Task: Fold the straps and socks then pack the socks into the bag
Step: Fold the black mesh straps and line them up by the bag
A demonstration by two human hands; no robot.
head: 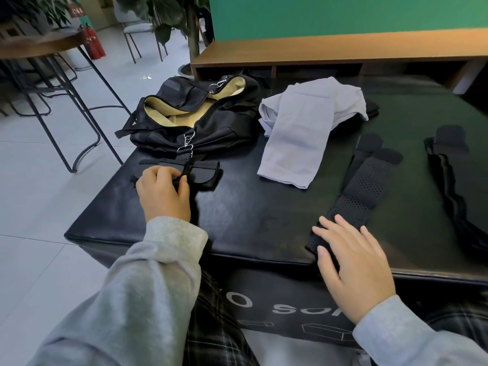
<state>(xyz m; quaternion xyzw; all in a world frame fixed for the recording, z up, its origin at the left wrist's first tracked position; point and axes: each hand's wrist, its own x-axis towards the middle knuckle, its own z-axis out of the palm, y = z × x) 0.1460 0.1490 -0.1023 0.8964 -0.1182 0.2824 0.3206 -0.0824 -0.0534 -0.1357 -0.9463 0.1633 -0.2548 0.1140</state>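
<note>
So the left hand (163, 192) has its fingers curled round a narrow black bag strap (188, 169), pinching it right where it crosses a folded black perforated strap (196, 173) lying near the front-left corner of the black padded table (250, 212). That narrow strap runs up through silver clips (187, 143) to the black duffel bag with the tan lining (195, 114), which sits open at the table's far-left side, just behind the hand.

The right hand (353, 265) isn't gripping anything; its fingers are straight and spread, pressing flat on the near end of a long black perforated strap (365, 191) at the front edge of the table. That strap stretches away diagonally, with another dark one tucked just beside it on its left.

Between the bag and those straps lie the pale lilac-grey socks (298, 136), loosely piled and not in the bag. A wavy-edged black strap (454, 186) lies along the right side, well apart from the hand. Both grey sleeves (148, 286) show at the bottom.
</note>
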